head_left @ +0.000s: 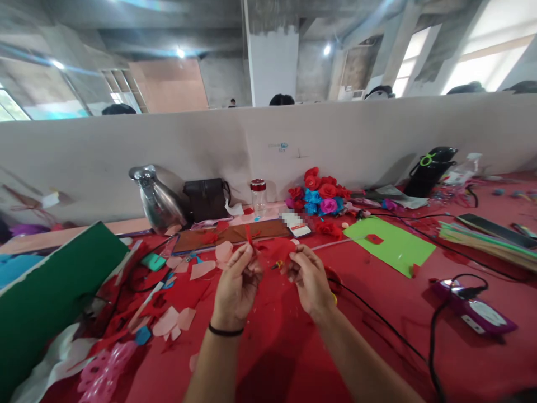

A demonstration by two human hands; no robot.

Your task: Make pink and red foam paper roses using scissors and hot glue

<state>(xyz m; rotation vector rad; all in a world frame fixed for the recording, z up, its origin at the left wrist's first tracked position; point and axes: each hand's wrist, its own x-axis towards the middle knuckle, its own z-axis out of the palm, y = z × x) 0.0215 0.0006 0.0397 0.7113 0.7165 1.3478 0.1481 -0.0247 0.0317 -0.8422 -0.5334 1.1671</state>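
Observation:
Both hands are raised over the red table, near the middle of the view. My left hand (240, 280), with a dark band at its wrist, pinches a small red piece that sticks up above the fingertips. My right hand (308, 277) pinches the right edge of a thin red paper piece (279, 249), which spans the gap between the hands. Whether the two red bits are joined is blurred. Beyond my right hand lies a bunch of red, blue and pink paper flowers (323, 193).
Pink and red paper scraps (170, 322) cover the left, beside a green board (59, 302). A metal jug (157, 198), black bag (206, 198) and glass jar (259, 198) stand behind. To the right are a green sheet (390, 243), black cables and a purple power strip (474, 308).

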